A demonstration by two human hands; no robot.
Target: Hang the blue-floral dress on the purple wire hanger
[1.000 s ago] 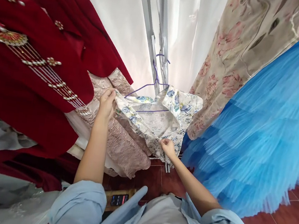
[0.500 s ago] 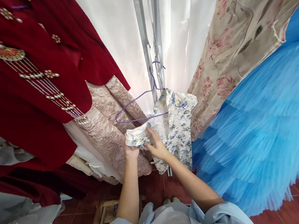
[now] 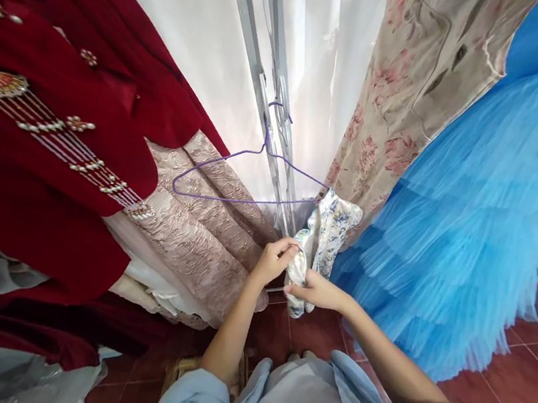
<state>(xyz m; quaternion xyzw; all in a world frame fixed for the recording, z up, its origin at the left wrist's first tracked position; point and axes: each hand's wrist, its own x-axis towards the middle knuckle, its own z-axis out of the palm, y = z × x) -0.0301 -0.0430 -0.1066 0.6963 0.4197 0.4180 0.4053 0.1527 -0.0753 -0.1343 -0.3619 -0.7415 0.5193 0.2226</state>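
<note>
A small white garment with a blue floral print (image 3: 333,228) hangs by one shoulder from the right end of a purple wire hanger (image 3: 219,199). The hanger's left arm is bare, and its hook rests on a grey metal rack (image 3: 262,72). My left hand (image 3: 274,261) pinches the garment's loose edge between thumb and fingers. Close beside it, my right hand (image 3: 317,291) grips the same gathered cloth from the right and below. Folds of cloth hide some of the fingertips.
On the left hang a dark red velvet garment (image 3: 81,66) with beaded ornaments and a pink brocade skirt (image 3: 203,239). A beige floral dress (image 3: 390,98) and a blue tiered tulle dress (image 3: 479,213) are at right. A white curtain (image 3: 169,18) covers the back; red tiles (image 3: 515,380) lie below.
Both hands have moved right with the loose cloth. The garment has slid toward the hanger's right end and hangs lower, and the hanger has swung to nearly level.
</note>
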